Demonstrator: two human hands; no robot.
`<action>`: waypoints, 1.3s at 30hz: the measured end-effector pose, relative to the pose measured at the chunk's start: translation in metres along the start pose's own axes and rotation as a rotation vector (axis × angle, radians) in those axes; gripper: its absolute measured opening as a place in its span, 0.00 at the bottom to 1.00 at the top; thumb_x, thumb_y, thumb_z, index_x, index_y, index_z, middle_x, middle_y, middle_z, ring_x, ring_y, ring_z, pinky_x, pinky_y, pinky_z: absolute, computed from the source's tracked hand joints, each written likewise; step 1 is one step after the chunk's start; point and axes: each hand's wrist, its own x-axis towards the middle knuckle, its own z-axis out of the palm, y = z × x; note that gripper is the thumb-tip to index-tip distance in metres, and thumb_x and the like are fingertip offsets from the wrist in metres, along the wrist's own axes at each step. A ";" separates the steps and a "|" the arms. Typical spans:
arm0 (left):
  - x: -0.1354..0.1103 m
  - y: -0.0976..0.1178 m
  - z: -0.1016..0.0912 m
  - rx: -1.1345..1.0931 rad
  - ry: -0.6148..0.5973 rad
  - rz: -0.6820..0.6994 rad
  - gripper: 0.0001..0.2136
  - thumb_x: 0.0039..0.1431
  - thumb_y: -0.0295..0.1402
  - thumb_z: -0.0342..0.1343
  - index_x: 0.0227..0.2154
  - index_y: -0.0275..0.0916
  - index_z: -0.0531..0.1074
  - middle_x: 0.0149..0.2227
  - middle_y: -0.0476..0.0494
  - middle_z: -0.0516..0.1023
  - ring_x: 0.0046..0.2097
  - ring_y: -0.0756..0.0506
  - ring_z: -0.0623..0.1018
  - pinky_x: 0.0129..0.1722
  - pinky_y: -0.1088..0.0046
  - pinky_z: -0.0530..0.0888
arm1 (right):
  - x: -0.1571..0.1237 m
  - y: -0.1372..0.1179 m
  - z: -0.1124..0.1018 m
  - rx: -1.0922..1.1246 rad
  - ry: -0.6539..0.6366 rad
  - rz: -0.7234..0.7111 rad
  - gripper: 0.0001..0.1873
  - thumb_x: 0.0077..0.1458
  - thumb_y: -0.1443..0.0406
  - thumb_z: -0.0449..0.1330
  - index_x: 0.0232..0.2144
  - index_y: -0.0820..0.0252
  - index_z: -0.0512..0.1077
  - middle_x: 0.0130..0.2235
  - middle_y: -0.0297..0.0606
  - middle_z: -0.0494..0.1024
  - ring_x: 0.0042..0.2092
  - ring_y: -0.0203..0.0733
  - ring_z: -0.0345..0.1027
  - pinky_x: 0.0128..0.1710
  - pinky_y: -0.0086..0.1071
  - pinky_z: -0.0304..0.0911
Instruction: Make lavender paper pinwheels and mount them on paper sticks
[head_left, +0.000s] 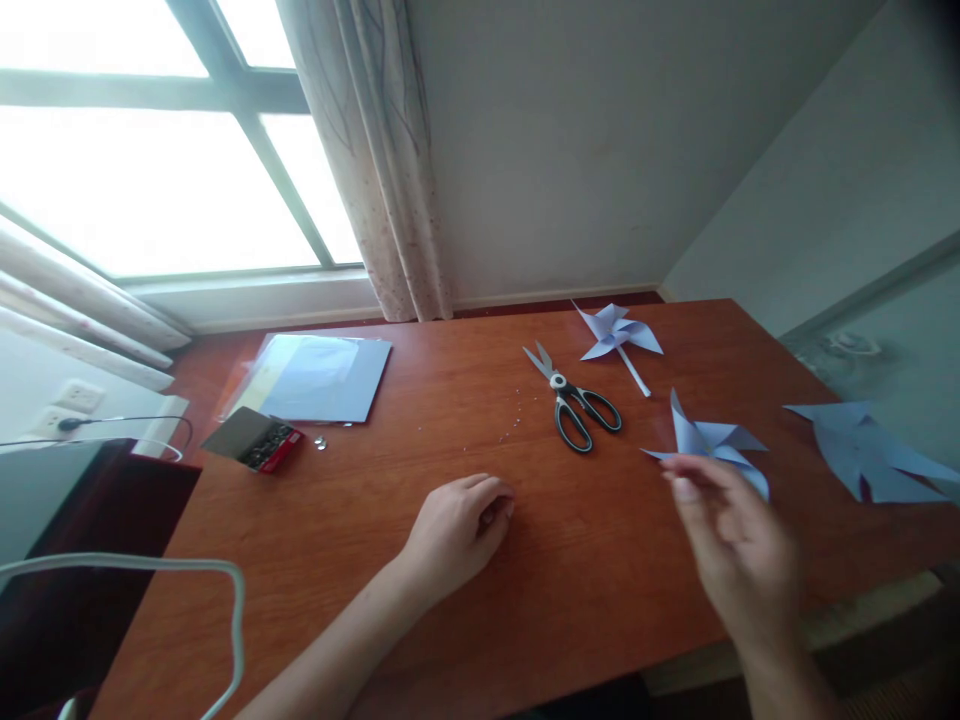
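My left hand (461,530) rests on the wooden table with its fingers curled in. Whether anything lies inside them is hidden. Over the right part of the table is my right hand (739,540), slightly blurred, with thumb and forefinger brought together. What those fingertips hold, if anything, I cannot make out. Just behind them is a pale blue paper pinwheel (709,437), partly covered by the hand. Between my hands and farther back lie scissors (564,390) with black handles, blades spread. Another paper pinwheel (611,325) on a white paper stick lies beyond them.
A cut blue paper piece (862,450) lies at the right edge. Tiny white bits (514,425) are scattered mid-table. At the left are a stack of paper sheets (330,375), a small red-and-dark box (255,440) and small shiny pieces (321,443). A white cable (232,570) loops at lower left.
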 end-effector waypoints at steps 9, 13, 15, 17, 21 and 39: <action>0.002 -0.013 0.001 -0.467 0.235 -0.035 0.05 0.54 0.28 0.54 0.29 0.35 0.74 0.30 0.42 0.79 0.33 0.44 0.78 0.31 0.72 0.74 | 0.001 -0.089 0.159 0.346 -0.590 -0.417 0.11 0.58 0.67 0.60 0.44 0.62 0.77 0.45 0.45 0.81 0.48 0.48 0.73 0.51 0.40 0.68; 0.004 -0.018 -0.002 -0.499 0.293 -0.064 0.07 0.54 0.26 0.50 0.28 0.34 0.73 0.29 0.42 0.79 0.32 0.44 0.78 0.29 0.72 0.75 | 0.011 -0.089 0.175 0.387 -0.614 -0.402 0.10 0.60 0.67 0.57 0.39 0.64 0.78 0.41 0.45 0.82 0.44 0.45 0.76 0.47 0.36 0.69; 0.005 -0.017 -0.003 -0.501 0.297 -0.067 0.08 0.52 0.24 0.50 0.28 0.34 0.74 0.29 0.43 0.79 0.32 0.44 0.79 0.30 0.72 0.75 | 0.014 -0.084 0.176 0.407 -0.656 -0.369 0.11 0.61 0.65 0.58 0.40 0.64 0.78 0.41 0.45 0.82 0.44 0.44 0.76 0.46 0.35 0.69; 0.007 -0.014 -0.005 -0.511 0.279 -0.062 0.09 0.51 0.23 0.50 0.28 0.34 0.76 0.30 0.43 0.80 0.34 0.44 0.80 0.33 0.72 0.75 | 0.015 -0.078 0.176 0.445 -0.707 -0.302 0.12 0.62 0.63 0.59 0.41 0.64 0.79 0.42 0.44 0.83 0.44 0.44 0.76 0.46 0.35 0.68; 0.009 -0.005 -0.007 -0.677 0.222 -0.128 0.07 0.49 0.24 0.53 0.27 0.34 0.77 0.29 0.44 0.80 0.34 0.45 0.80 0.35 0.72 0.75 | 0.014 -0.068 0.175 0.580 -0.792 -0.108 0.12 0.60 0.61 0.61 0.42 0.61 0.79 0.42 0.42 0.83 0.45 0.44 0.76 0.47 0.35 0.69; -0.002 0.005 -0.019 -1.001 -0.225 -0.271 0.25 0.50 0.56 0.63 0.21 0.35 0.70 0.20 0.47 0.71 0.25 0.49 0.71 0.25 0.75 0.66 | 0.018 -0.069 0.161 0.905 -1.297 0.274 0.21 0.51 0.59 0.69 0.47 0.57 0.78 0.51 0.41 0.80 0.43 0.42 0.76 0.29 0.25 0.73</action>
